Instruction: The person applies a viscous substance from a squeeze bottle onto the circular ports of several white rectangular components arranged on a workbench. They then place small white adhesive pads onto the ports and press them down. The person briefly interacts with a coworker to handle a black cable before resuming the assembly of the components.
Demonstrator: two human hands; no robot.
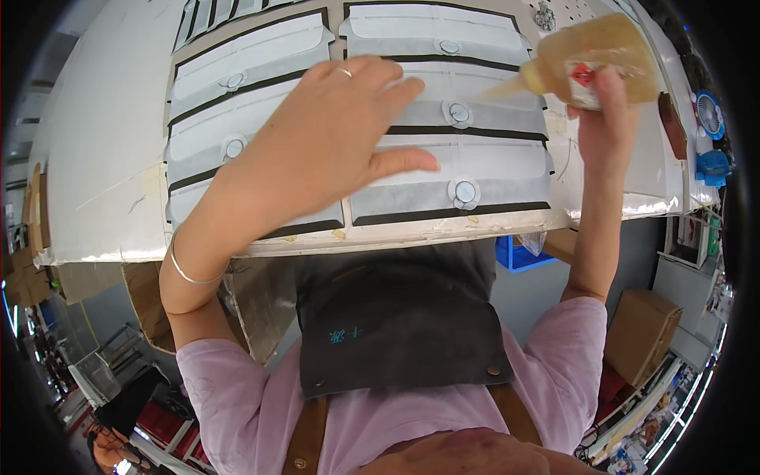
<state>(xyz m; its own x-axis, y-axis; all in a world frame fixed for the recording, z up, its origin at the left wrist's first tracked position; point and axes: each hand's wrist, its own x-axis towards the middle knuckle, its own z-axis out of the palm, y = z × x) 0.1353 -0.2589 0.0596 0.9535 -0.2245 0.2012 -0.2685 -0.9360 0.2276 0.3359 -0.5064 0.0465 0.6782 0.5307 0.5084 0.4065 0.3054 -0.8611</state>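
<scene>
Over the white table (103,142), the fingers of the right hand (608,119) grip a translucent amber squeeze bottle (613,47), its nozzle (513,85) best steadied above the white-and-grey rectangular pieces (419,157), the left hand's (336,131) loosely spread, apparently empty fingers well clear

The bottle (617,47) is yellowish; its label (584,96) is white with a red diamond (583,74). The panels (495,154) are white and grey, edged with black. The apron (404,317) is dark grey, the shirt (229,388) pink.
</scene>
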